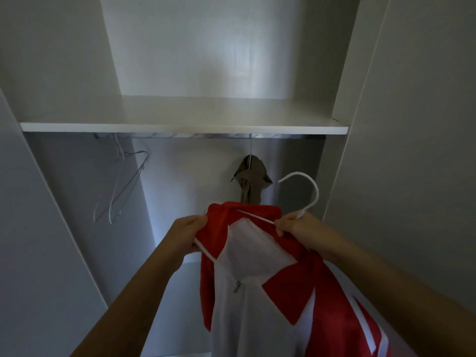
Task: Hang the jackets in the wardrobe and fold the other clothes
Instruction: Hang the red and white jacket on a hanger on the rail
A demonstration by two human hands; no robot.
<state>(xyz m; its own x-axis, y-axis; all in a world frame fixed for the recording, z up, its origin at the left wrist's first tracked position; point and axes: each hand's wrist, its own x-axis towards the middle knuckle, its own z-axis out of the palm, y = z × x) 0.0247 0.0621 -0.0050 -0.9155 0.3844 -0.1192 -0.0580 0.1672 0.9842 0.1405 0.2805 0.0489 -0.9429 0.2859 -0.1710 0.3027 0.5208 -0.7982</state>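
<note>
A red and white zip jacket (260,256) hangs in front of me on a white hanger (307,188), whose hook points up and left below the rail. My left hand (186,234) grips the jacket's left collar edge. My right hand (296,228) holds the hanger at the base of its hook, together with the jacket's right shoulder. A brown jacket (251,177) hangs on a grey hanger from the metal rail (180,136), just behind the red one.
The open wardrobe has a white shelf (180,126) above the rail. Bare wire hangers (121,184) hang at the rail's left end. The wardrobe's side panels stand at left and right (334,176).
</note>
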